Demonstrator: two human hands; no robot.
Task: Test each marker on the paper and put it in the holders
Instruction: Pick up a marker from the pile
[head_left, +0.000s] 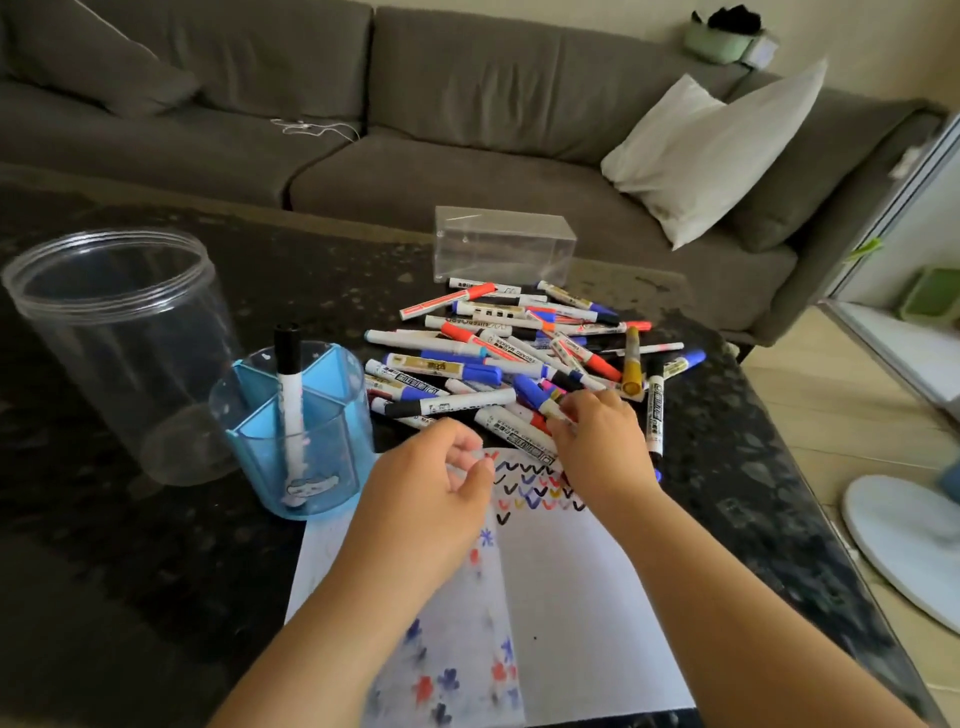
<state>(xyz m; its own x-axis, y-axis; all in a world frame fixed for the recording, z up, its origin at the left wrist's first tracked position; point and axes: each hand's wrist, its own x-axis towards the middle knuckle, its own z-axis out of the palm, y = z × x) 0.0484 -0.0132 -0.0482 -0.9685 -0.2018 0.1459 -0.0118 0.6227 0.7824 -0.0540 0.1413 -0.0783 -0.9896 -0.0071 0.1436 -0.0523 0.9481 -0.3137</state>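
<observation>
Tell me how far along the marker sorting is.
Barely started. Done: one black-capped marker stands in the blue holder, and rows of test ticks mark the paper. In hand: the right hand reaches into the pile; its grip is hidden. The left hand holds nothing. Left: the pile; the clear jar holds nothing.

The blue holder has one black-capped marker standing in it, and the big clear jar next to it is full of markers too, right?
Not quite. The head view shows the blue holder with one black-capped marker standing in it, but the big clear jar beside it holds no markers.
</observation>
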